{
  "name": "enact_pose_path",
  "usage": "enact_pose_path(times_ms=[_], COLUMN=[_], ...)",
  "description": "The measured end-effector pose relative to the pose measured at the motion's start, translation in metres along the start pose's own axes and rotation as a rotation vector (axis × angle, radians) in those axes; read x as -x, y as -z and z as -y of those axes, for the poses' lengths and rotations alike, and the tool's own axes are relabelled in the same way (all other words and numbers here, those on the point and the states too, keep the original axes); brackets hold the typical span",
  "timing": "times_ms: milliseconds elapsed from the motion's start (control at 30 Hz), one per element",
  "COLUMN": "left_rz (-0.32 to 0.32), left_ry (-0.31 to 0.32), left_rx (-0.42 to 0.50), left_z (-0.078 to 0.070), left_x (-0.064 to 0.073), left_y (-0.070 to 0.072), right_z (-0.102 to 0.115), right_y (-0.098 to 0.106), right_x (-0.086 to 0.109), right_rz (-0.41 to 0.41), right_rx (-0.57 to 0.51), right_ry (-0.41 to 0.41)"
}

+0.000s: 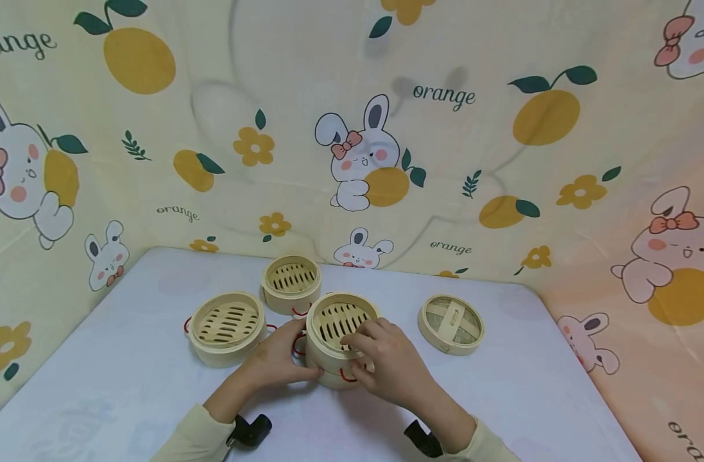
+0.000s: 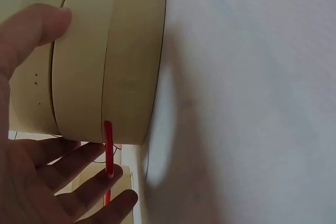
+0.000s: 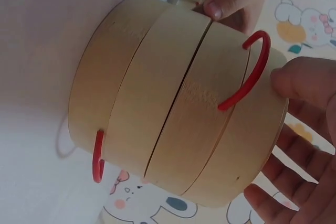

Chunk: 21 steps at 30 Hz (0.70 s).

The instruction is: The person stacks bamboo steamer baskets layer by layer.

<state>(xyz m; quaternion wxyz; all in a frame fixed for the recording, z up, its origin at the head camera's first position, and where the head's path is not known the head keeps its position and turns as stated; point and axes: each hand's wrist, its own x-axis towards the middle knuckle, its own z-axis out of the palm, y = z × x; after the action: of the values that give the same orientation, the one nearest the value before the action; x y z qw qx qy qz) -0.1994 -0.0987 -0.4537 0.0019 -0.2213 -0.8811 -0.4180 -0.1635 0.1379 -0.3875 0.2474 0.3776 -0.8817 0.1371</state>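
Note:
Two round bamboo steamer baskets stand stacked, the upper basket [image 1: 323, 345] on the lower basket [image 1: 331, 381], with a dark seam between them. Slots cut through the upper one's floor show in the head view. My left hand [image 1: 279, 360] holds the stack's left side, its thumb against the wall by the seam and its other fingers spread round the far side, near a red cord handle [image 2: 109, 150]. At the upper right rim, my right hand [image 1: 391, 360] grips the upper basket, thumb outside and fingertips over the edge. Another red handle [image 3: 257, 74] loops close to that thumb.
Left of the stack sits another steamer basket [image 1: 204, 350] with red handles, and a further basket [image 1: 291, 303] stands behind. A round bamboo lid [image 1: 458, 347] lies to the right. A printed cloth [image 1: 305, 83] rises behind the white table [image 1: 126, 378].

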Motion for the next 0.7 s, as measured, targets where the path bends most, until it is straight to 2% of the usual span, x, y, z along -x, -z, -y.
enact_pose_path(times_ms=[300, 500, 700], left_rz=[0.001, 0.005, -0.011], left_ry=[0.009, -0.009, -0.031], left_rx=[-0.005, 0.0, -0.006], left_z=[-0.0025, -0.0015, -0.0034], left_x=[0.0005, -0.0004, 0.0004], left_y=[0.0006, 0.0016, 0.0024], right_z=[-0.0015, -0.0007, -0.0071], right_y=[-0.0023, -0.001, 0.0025], right_x=[-0.0007, -0.0017, -0.0001], right_rz=[-0.001, -0.002, -0.03], right_rx=[-0.018, -0.01, -0.022], right_ry=[0.024, 0.024, -0.01])
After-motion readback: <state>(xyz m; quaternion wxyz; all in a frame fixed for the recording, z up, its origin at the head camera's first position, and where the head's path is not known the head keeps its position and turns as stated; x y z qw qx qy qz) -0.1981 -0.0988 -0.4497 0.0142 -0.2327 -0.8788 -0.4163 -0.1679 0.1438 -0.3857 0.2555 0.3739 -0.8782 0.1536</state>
